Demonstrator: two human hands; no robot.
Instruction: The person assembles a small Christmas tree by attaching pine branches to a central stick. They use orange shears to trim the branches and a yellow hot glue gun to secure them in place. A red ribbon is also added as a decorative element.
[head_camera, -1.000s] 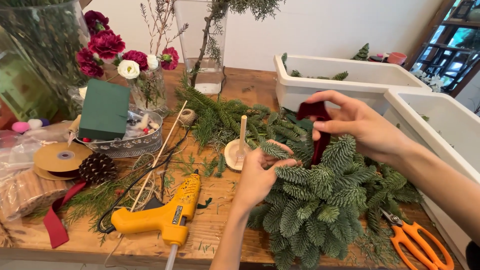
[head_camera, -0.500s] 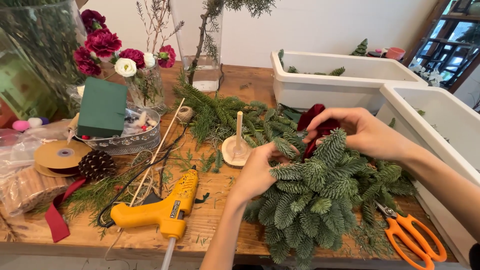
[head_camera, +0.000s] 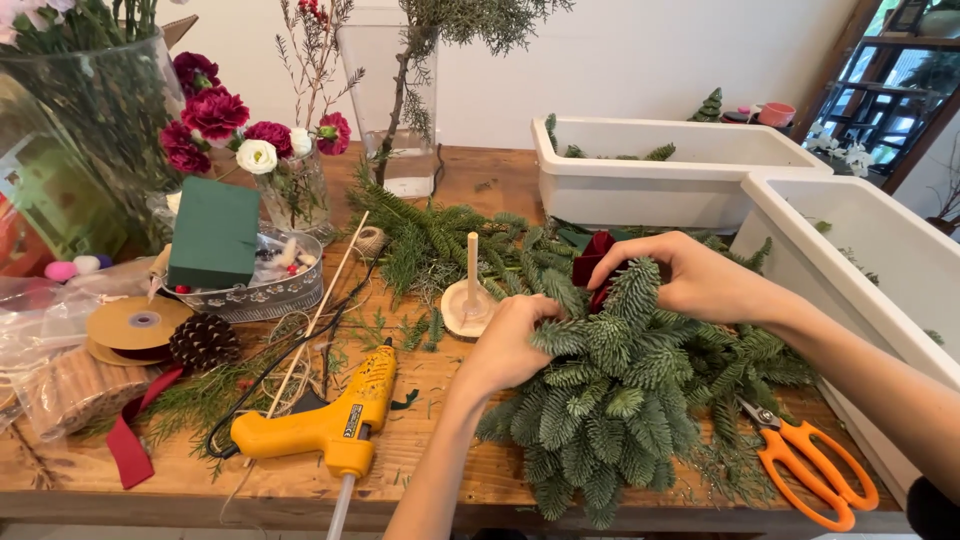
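A thick bunch of fir sprigs (head_camera: 620, 400) lies on the wooden table (head_camera: 440, 470), shaped like a wreath. My left hand (head_camera: 510, 345) grips the sprigs at the bunch's upper left edge. My right hand (head_camera: 680, 275) presses a sprig tip down at the top of the bunch, its fingers curled over a dark red ribbon (head_camera: 592, 262). A small wooden disc with an upright peg (head_camera: 470, 300) stands just left of my left hand.
A yellow glue gun (head_camera: 330, 425) lies at the front. Orange scissors (head_camera: 810, 470) rest at the right. Two white tubs (head_camera: 650, 180) (head_camera: 880, 260) stand at the back right. Flower vase (head_camera: 290, 180), green foam block (head_camera: 212, 232), ribbon spool (head_camera: 135, 325), pine cone (head_camera: 203, 342) crowd the left.
My right hand came down from above the bunch onto its top by the red ribbon. My left hand kept its grip on the sprigs.
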